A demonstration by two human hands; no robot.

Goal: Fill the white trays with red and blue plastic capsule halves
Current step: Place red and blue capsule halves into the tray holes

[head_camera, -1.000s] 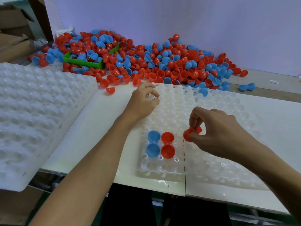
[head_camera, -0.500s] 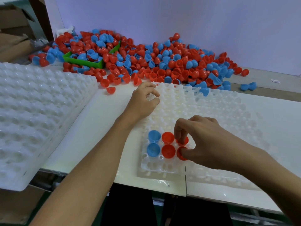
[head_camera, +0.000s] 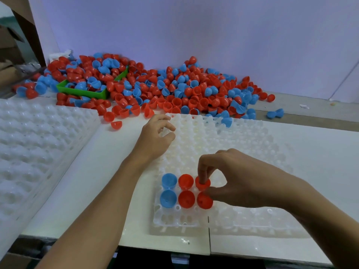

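Within the last second, a red plastic capsule half [head_camera: 204,200] had been seated dome-up in the near row of the white moulded plastic tray [head_camera: 242,152] at the front edge of the bench [head_camera: 81,181], where only four halves had stood before. A second red plastic capsule half [head_camera: 202,184], open side up, was being set into the row behind it. Six pockets were thus filled or nearly so, which was judged a very early stage, most of the tray being bare.

The right hand [head_camera: 240,177] was pinched on the rim of that open red half, forefinger inside it and thumb at its near side. The left hand [head_camera: 155,140] was rested on the tray's far left corner, fingers loosely curled with nothing seen in them. The loose heap of red and blue capsule halves [head_camera: 174,90] was spread along the far edge of the bench, well apart from the right hand and just beyond the left.
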